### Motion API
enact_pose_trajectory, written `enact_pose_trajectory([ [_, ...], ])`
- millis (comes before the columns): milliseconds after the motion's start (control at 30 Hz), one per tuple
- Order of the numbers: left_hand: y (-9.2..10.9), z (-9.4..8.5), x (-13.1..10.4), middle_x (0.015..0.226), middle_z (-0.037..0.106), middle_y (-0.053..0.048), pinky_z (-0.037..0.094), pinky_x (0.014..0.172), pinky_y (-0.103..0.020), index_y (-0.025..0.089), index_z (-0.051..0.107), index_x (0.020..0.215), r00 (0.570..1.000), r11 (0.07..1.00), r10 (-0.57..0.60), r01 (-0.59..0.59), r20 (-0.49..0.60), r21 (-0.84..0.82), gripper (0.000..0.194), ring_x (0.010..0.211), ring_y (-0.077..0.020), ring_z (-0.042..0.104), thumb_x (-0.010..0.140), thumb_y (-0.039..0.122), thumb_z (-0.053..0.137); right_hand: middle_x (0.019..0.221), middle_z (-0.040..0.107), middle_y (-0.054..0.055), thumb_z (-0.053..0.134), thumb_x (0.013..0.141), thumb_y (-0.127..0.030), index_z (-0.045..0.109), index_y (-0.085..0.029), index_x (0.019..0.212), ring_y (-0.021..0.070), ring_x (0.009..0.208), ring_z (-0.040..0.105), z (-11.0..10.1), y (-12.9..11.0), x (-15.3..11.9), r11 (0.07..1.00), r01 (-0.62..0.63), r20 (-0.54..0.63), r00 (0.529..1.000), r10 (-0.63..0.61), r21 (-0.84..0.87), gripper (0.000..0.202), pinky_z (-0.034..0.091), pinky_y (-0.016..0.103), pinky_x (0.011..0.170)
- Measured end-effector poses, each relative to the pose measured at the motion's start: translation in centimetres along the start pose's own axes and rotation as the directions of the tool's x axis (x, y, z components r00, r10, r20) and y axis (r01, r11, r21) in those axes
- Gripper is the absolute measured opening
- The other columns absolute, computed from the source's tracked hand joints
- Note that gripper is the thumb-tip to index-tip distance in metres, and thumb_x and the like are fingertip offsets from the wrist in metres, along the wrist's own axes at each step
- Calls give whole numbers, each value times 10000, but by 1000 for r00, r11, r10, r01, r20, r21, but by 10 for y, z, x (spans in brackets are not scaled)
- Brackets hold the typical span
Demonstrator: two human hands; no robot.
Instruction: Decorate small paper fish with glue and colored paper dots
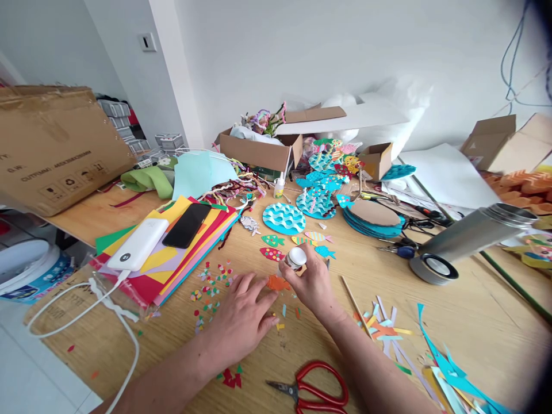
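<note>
In my right hand [311,283] is a small white bottle [296,258], its flat white end turned upward. Below it an orange paper fish [278,282] lies on the wooden table, partly covered by my hands. My left hand [245,310] rests with fingers spread beside the fish, near scattered paper dots [211,290]. Just beyond are a red dotted fish [272,254], a green fish [273,240] and a blue fish [325,252]. A blue disc with wavy paper strips [283,219] lies behind them. Red-handled scissors [319,388] lie between my forearms.
Coloured paper sheets [129,282] at left carry a phone [187,225] and a white power bank [138,244] with a cable. A steel flask [474,233] lies at right near its lid [433,268]. A wooden stick [356,305] and paper strips lie by my right forearm.
</note>
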State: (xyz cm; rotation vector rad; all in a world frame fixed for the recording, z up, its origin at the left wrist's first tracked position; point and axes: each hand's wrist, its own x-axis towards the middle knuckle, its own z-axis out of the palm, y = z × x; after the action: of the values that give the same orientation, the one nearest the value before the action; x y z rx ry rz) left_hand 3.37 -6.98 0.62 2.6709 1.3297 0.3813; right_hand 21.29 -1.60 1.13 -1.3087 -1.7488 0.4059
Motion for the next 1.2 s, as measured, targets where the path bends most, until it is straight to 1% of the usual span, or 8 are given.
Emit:
enact_pose_trajectory([
  [400, 2, -2, 0, 1332, 536, -74, 353, 1078, -536, 244, 565, 1265, 1000, 1000, -13, 13, 4, -12, 374, 1265, -300, 405, 914, 370, 583, 701, 537, -17, 585, 794, -291, 452, -227, 750, 135, 611, 495, -1, 0, 0, 1000, -18, 10, 1000, 18, 14, 154, 392, 240, 575],
  [600, 0, -2, 0, 1337, 536, -65, 364, 1072, -535, 251, 569, 1253, 1000, 1000, -5, 5, -12, -11, 364, 1268, -297, 408, 908, 363, 593, 650, 561, -25, 623, 768, -334, 493, -213, 729, 127, 573, 491, -11, -1, 6, 980, -150, 9, 989, 150, 130, 182, 386, 245, 553],
  [700, 0, 0, 0, 1344, 536, -64, 358, 1078, -537, 257, 571, 1256, 1000, 1000, -9, 8, -15, -15, 361, 1273, -295, 407, 911, 361, 590, 661, 580, -21, 674, 753, -390, 547, -197, 742, 127, 597, 520, -27, 0, 15, 908, -196, -76, 968, 240, 371, 232, 417, 246, 560],
  [800, -1, 3, -1, 1348, 535, -75, 368, 1068, -553, 252, 577, 1259, 1000, 1000, -12, 12, -22, -8, 365, 1274, -308, 408, 905, 342, 598, 670, 587, -18, 731, 722, -424, 587, -185, 769, 122, 589, 543, -53, 3, 22, 768, -205, -156, 917, 368, 606, 283, 451, 255, 565],
  [900, -3, 6, -1, 1336, 545, -75, 388, 1057, -548, 244, 584, 1253, 1000, 1000, 2, -2, -30, -7, 372, 1256, -309, 426, 890, 320, 617, 731, 642, -11, 824, 617, -389, 567, -200, 803, 154, 648, 627, -83, 14, 20, 654, -266, -105, 876, 470, 708, 370, 509, 312, 656],
  [1000, -5, 8, -1, 1331, 552, -77, 400, 1046, -551, 248, 592, 1244, 999, 1000, 19, -19, -47, -2, 364, 1250, -313, 434, 888, 320, 615, 787, 684, 23, 858, 540, -378, 537, -201, 778, 212, 741, 673, -106, 38, 8, 712, -388, -85, 844, 529, 585, 437, 514, 365, 728],
  [1100, -6, 10, -1, 1331, 554, -79, 403, 1041, -560, 250, 586, 1253, 999, 1000, 27, -27, -45, -1, 371, 1249, -317, 436, 893, 337, 606, 764, 668, 35, 827, 527, -409, 547, -199, 763, 219, 712, 633, -117, 73, -8, 836, -504, -225, 807, 546, 219, 422, 474, 339, 646],
  [1200, -5, 8, -1, 1338, 549, -71, 401, 1051, -554, 246, 585, 1251, 1000, 1000, 18, -18, -25, -8, 363, 1250, -309, 435, 895, 320, 602, 725, 650, 39, 742, 606, -438, 532, -214, 749, 222, 676, 601, -119, 106, -23, 832, -544, -296, 817, 495, -109, 339, 435, 325, 598],
])
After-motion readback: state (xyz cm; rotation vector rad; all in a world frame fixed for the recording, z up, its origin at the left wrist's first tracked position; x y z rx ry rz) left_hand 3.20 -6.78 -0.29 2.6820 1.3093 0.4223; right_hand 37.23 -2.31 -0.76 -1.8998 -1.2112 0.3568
